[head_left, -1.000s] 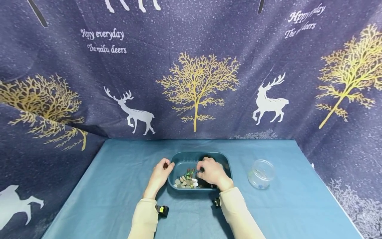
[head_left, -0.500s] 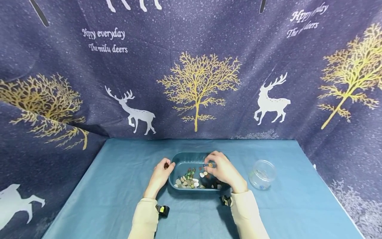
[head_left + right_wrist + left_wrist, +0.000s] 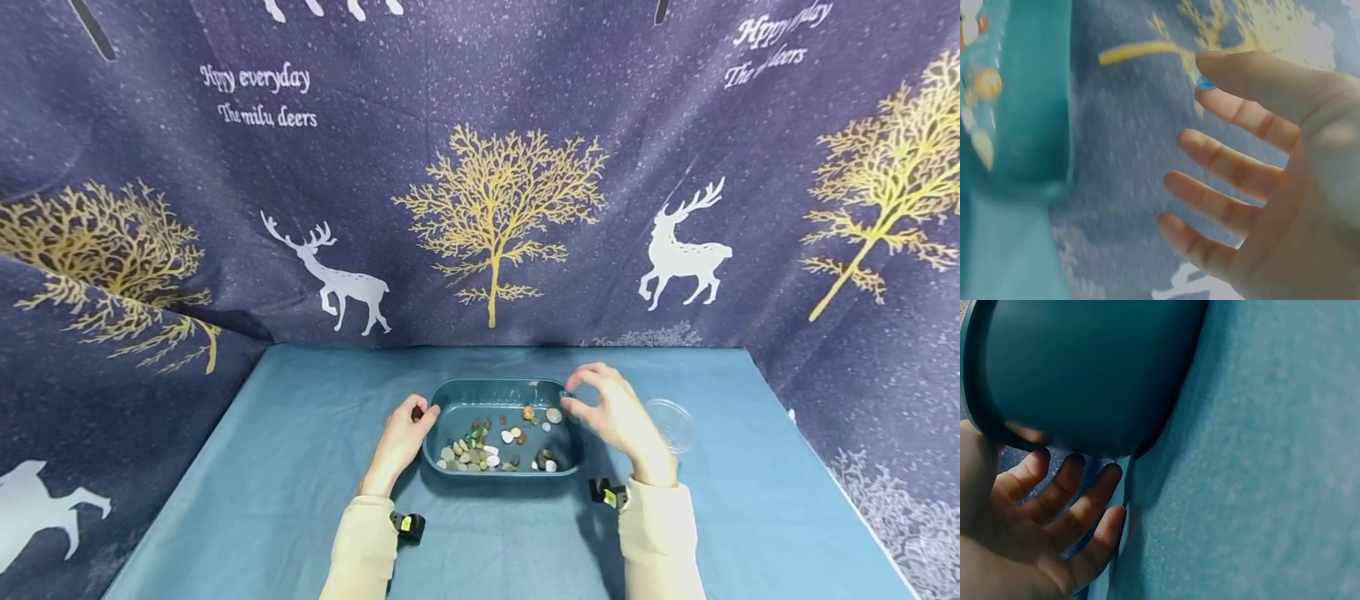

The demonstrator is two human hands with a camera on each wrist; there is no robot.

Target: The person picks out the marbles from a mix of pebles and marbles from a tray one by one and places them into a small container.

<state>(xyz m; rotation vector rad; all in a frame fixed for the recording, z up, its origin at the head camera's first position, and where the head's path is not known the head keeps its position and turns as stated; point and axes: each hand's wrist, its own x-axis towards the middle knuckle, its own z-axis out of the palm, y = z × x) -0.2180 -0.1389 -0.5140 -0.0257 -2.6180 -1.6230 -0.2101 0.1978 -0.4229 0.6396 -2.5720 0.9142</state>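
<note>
A dark teal tray (image 3: 502, 477) holds pebbles (image 3: 465, 457) and other small coloured stones. My left hand (image 3: 403, 435) grips its left end, thumb at the rim and fingertips against the outer wall in the left wrist view (image 3: 1054, 525). Above the tray's right rim, my right hand (image 3: 618, 421) pinches a small clear-and-blue glass marble (image 3: 1205, 82) between thumb and forefinger. The other fingers (image 3: 1222, 159) of that hand are spread apart. To its right stands a clear round jar (image 3: 678, 421), partly hidden behind the hand and wrist.
A blue cloth (image 3: 315, 400) covers the table, and a dark patterned curtain (image 3: 450, 83) hangs along its back edge and sides. Inside the tray, an orange-brown round stone (image 3: 528, 412) and a pale flat stone (image 3: 553, 415) lie near the right end.
My right hand has risen out of the tray and moved right past its rim, carrying the marble towards the jar. The left hand has stayed at the tray's left end.
</note>
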